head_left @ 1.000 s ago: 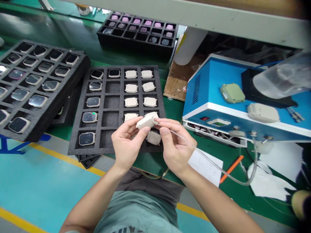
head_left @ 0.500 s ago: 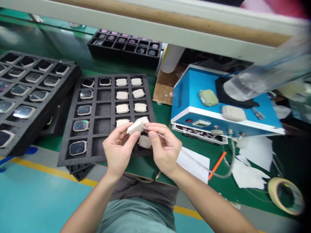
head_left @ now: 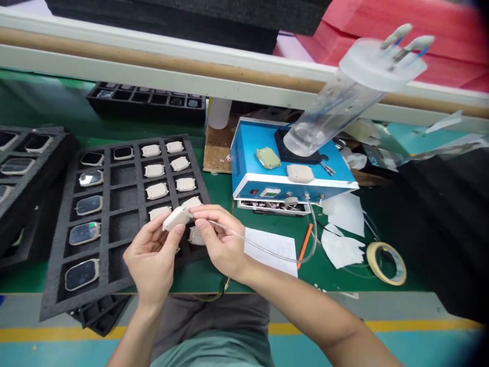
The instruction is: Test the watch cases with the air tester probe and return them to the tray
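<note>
My left hand [head_left: 153, 255] is closed on a cream smartwatch case [head_left: 176, 218], tilted, its pale back facing up. In my right hand [head_left: 223, 244] the fingers pinch the end of a clear tube [head_left: 263, 248], pressed against the case's right end; whether the tip enters a hole is hidden. The tube loops back to the front of a blue test box [head_left: 244, 153]. Beneath both hands lies a black foam tray [head_left: 124, 216], with dark-screened watches [head_left: 84, 232] in its left column and cream cases [head_left: 157, 191] lying back-up on the right.
On the blue box stand a clear cylinder [head_left: 324, 109] of liquid, a green case [head_left: 268, 158] and a cream case [head_left: 300, 173]. Nearby lie white paper [head_left: 271, 244], an orange stick [head_left: 304, 244] and a tape roll [head_left: 370, 260]. Another foam tray [head_left: 57, 153] is at left; a shelf edge [head_left: 153, 69] crosses above.
The view has swung right and upward, bringing the whole cylinder and red blocks on the shelf into sight. My hands keep the case and tube end together as before.
</note>
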Tool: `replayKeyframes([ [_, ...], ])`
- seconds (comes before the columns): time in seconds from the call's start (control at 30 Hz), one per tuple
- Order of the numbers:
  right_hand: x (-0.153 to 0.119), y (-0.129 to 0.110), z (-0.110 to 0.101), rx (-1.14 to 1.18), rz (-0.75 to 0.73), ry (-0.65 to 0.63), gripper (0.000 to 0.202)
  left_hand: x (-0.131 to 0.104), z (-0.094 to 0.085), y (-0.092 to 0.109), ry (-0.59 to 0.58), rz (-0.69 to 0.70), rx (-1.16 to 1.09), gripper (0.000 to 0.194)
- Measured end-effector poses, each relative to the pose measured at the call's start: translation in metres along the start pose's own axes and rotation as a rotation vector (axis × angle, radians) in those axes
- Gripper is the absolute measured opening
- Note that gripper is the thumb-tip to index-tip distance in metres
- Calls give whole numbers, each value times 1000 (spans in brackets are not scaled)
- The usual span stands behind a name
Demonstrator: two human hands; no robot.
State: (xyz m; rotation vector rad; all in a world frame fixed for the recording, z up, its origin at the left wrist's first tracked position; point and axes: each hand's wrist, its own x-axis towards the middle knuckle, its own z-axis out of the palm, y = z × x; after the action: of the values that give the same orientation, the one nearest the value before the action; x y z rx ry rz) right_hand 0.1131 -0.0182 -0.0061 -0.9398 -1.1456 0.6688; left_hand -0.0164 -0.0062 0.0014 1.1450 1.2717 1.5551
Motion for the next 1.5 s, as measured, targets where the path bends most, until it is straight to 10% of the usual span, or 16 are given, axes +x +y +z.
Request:
replayKeyframes([
  [1.5,-5,1,-1,-23,11,-10,13,-2,-2,1,-38,-38,-22,35],
])
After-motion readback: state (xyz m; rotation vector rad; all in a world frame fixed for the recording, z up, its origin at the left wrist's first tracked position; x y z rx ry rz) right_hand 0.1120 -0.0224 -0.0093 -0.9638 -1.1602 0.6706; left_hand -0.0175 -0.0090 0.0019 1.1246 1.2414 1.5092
